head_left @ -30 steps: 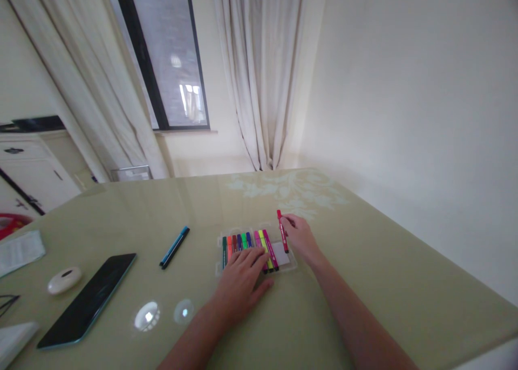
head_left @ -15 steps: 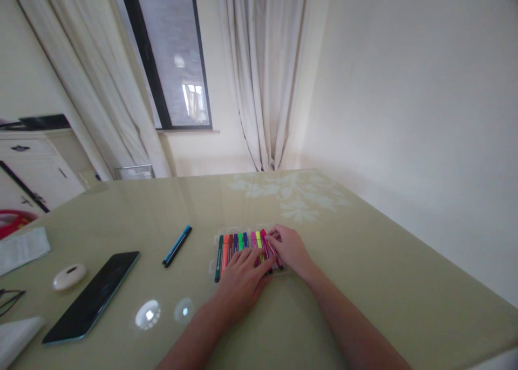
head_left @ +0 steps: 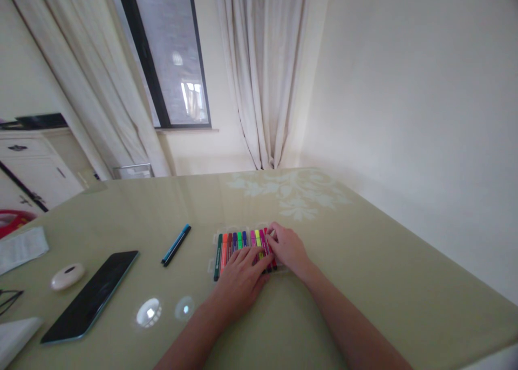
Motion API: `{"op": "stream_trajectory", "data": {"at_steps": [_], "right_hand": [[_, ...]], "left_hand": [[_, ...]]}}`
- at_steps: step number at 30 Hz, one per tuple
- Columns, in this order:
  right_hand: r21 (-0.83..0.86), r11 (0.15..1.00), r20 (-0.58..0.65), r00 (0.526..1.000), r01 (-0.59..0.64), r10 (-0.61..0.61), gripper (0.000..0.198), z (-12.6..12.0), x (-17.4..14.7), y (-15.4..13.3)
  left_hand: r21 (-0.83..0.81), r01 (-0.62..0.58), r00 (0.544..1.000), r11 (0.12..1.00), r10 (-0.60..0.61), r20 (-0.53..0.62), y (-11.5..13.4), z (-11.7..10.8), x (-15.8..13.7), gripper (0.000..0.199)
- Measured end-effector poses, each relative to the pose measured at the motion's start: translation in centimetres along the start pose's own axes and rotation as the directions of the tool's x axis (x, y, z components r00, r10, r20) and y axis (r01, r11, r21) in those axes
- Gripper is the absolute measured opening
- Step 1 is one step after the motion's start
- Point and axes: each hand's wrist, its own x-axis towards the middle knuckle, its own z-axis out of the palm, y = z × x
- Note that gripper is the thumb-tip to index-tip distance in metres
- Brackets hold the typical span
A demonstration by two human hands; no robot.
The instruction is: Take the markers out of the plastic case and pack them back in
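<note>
A clear plastic case [head_left: 211, 265] lies on the table with a row of colourful markers in it, their caps at the far end. My left hand [head_left: 240, 273] rests flat across the near part of the row, fingers stretched out and covering several marker bodies. At the row's right end my right hand [head_left: 288, 248] is closed, its fingertips pinching a red marker [head_left: 273, 261] near its capped end. A green marker [head_left: 217, 257] marks the row's left end. Two more markers, one blue [head_left: 175, 242] and one black [head_left: 178, 247], lie side by side left of the case.
On the left of the table [head_left: 376, 294] are a dark tablet or phone [head_left: 91, 297], a white oval object [head_left: 68, 276], a folded paper or cloth [head_left: 24, 248] and part of a white object [head_left: 16, 335]. A wall [head_left: 424, 143] borders the right side.
The red marker, tilted before, now lies straighter and closer in line with the others. My right hand has shifted slightly left with it. My left hand stays almost in place.
</note>
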Motion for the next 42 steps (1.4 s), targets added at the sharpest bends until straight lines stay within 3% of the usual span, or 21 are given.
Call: {"op": "stream_trajectory", "data": {"at_steps": [14, 18, 20, 22, 24, 27, 29, 31, 35, 38, 40, 41, 42], "right_hand": [[-0.006, 0.999, 0.031, 0.999, -0.034, 0.035, 0.011, -0.4, 0.0, -0.5], [-0.022, 0.999, 0.019, 1.0, -0.023, 0.024, 0.011, -0.4, -0.1, -0.5], [-0.022, 1.0, 0.025, 0.999, -0.021, 0.022, 0.011, -0.4, -0.1, -0.4], [-0.026, 0.999, 0.026, 0.999, -0.022, 0.023, 0.012, -0.4, -0.2, -0.4], [-0.038, 0.999, 0.019, 0.999, -0.028, 0.028, 0.014, -0.4, -0.2, -0.4], [-0.058, 0.998, 0.005, 0.999, -0.036, 0.036, 0.018, -0.5, -0.2, -0.6], [-0.06, 0.998, 0.0, 0.999, -0.034, 0.034, 0.019, -0.5, -0.2, -0.6], [-0.061, 0.998, -0.005, 1.0, -0.03, 0.029, 0.019, -0.5, -0.1, -0.6], [-0.046, 0.999, -0.025, 0.999, -0.025, 0.024, 0.019, -0.4, 0.0, -0.3], [0.052, 0.999, -0.062, 0.998, 0.014, -0.011, 0.019, -0.3, -0.1, -0.5], [0.242, 0.967, -0.065, 0.996, 0.082, -0.069, 0.022, -0.3, -0.3, -0.8], [0.346, 0.931, -0.06, 0.993, 0.119, -0.105, 0.025, -0.3, -0.3, -1.1], [0.444, 0.884, -0.048, 0.989, 0.147, -0.141, 0.028, -0.3, -0.4, -1.3]], "left_hand": [[-0.007, 0.024, 1.0, 1.0, -0.024, -0.006, 0.4, -0.3, 0.2, 0.042], [-0.091, 0.001, 0.999, 0.996, -0.004, -0.04, 0.2, -0.4, 0.3, 0.038], [-0.161, 0.028, 0.996, 0.987, -0.041, -0.081, -0.9, -0.9, 0.5, 0.034], [-0.175, 0.144, 0.976, 0.974, -0.169, -0.14, -2.7, -1.9, 0.6, 0.032], [-0.08, 0.363, 0.9, 0.928, -0.371, -0.23, -5.2, -3.2, 0.1, 0.029], [0.135, 0.707, 0.689, 0.694, -0.633, -0.354, -8.9, -5.0, -1.9, 0.028], [0.185, 0.814, 0.576, 0.551, -0.722, -0.383, -10.7, -5.7, -3.4, 0.022], [0.156, 0.845, 0.531, 0.512, -0.767, -0.361, -11.8, -5.9, -4.5, 0.016], [0.077, 0.819, 0.559, 0.568, -0.76, -0.332, -11.9, -5.7, -4.3, 0.017], [-0.016, 0.737, 0.637, 0.676, -0.703, -0.317, -10.3, -5.2, -2.4, 0.02], [-0.111, 0.65, 0.701, 0.752, -0.649, -0.295, -8.3, -4.5, -0.9, 0.024], [-0.189, 0.587, 0.737, 0.787, -0.616, -0.278, -7.2, -4.0, -0.3, 0.025], [-0.369, 0.469, 0.773, 0.802, -0.575, -0.267, -6.0, -3.5, 0.3, 0.023]]}}
